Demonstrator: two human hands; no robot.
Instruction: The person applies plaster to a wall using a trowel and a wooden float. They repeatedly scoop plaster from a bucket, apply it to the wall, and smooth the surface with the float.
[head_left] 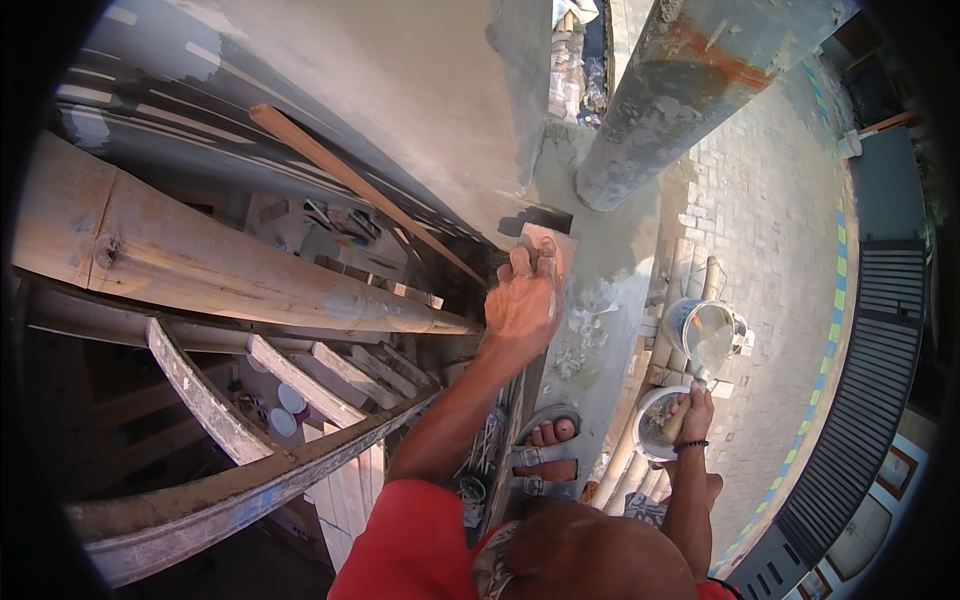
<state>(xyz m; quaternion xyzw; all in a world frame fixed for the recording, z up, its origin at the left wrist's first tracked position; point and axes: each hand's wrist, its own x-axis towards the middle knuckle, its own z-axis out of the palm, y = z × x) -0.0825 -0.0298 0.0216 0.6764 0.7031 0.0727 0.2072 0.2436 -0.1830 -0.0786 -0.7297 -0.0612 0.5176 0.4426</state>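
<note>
I'm pressing the flat wooden plastering float point(545, 245) against the grey cement wall point(420, 110), my left hand point(522, 300) clenched round its handle. Best to be keeping it flat, pressure even. My right hand point(692, 412) is gripping a trowel handle point(676, 425) in the mortar-filled round pan point(655, 425), beside the shiny metal bucket point(708, 335) on the bamboo scaffold point(240, 270).

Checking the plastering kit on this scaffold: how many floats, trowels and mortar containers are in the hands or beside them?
Floats: 1, a float under the left hand on the wall
Trowels: 1, a trowel in the right hand
Mortar containers: 2, a bucket and a bowl
Total: 4
</note>
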